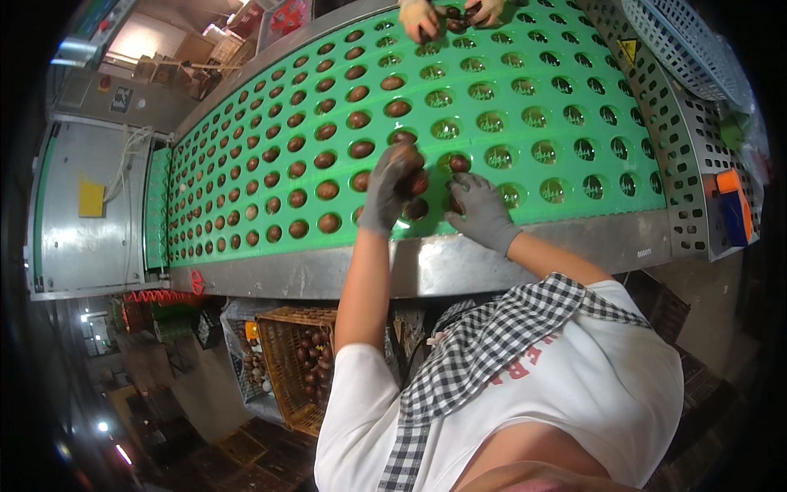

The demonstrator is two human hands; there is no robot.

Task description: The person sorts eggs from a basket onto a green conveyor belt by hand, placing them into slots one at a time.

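A green moulded plastic sheet [535, 136] with rows of oval pockets lies before me. Dark brown egg-shaped items [361, 149] fill many pockets on the left. My left hand [388, 187], in a grey glove, holds several more [413, 175] against its palm and fingers; another [415, 208] lies just below them. My right hand [482, 206], gloved alike, reaches over the sheet with its fingertips at one brown item [459, 163]. A second is partly hidden beside its thumb, and its grip is unclear. Pockets to the right of my hands hold no brown items.
A co-worker's gloved hands [452, 18] handle brown items at the far edge. A metal rail [442, 264] runs along the near side. Below it stands a wicker basket [289, 369] of brown items. At right are a perforated metal guard [676, 141], a blue plastic basket [682, 43] and an orange-and-blue object [735, 209].
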